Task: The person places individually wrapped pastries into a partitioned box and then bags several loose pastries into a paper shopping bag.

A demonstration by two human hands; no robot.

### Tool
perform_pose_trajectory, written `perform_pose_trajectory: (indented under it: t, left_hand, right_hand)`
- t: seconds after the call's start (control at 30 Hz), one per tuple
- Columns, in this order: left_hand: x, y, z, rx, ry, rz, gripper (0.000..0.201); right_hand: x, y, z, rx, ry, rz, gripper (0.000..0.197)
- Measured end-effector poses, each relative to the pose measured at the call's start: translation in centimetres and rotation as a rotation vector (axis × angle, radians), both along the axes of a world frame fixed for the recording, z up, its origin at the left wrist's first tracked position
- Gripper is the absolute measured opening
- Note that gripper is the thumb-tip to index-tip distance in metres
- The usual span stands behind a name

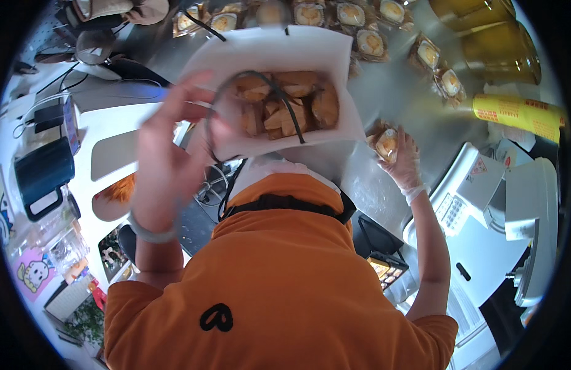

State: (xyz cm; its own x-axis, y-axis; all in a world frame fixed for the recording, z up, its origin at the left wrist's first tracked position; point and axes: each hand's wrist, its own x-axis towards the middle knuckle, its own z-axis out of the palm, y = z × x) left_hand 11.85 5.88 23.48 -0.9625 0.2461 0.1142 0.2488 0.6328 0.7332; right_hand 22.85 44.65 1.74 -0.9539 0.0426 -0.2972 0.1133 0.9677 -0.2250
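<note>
A white paper bag (202, 61) stands open in front of me, with dark cord handles. Several brown-wrapped packages (291, 117) lie inside it. My left hand (168, 135) is at the bag's left side, by the looped handle (304, 132); motion smears its fingers, so whether they grip the handle cannot be told. To the right of the bag, my right hand (404, 161), in a clear glove, has its fingers closed around a wrapped pastry (386, 143) at the metal counter.
More wrapped pastries (370, 43) lie along the counter's far side. Amber containers (498, 52) and a yellow printed packet (517, 115) are at the right. A white machine with a keypad (455, 206) stands nearer. On the left are a dark mug (45, 176) and cables.
</note>
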Motion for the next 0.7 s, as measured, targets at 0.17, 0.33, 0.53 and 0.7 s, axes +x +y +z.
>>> perform_pose_trajectory:
  t: [0.17,0.33,0.53,0.7]
  left_hand:
    - [2.4,1.4,1.0,-0.237,0.120,-0.567,0.072]
    - [2.3,1.4,-1.1,0.120,0.070,-0.754,0.077]
    - [3.5,1.3,-1.3,0.109,0.230,-0.744,0.069]
    - [3.0,1.4,-1.9,0.136,0.291,-0.768,0.063]
  right_hand:
    - [-2.8,1.3,5.5,-0.477,0.034,-0.101,0.069]
    - [-9.0,-5.7,26.3,-0.226,0.356,0.241,0.080]
    - [-14.6,-15.8,27.0,0.033,0.060,0.928,0.045]
    - [-17.5,-23.7,23.4,0.502,-0.811,0.925,0.034]
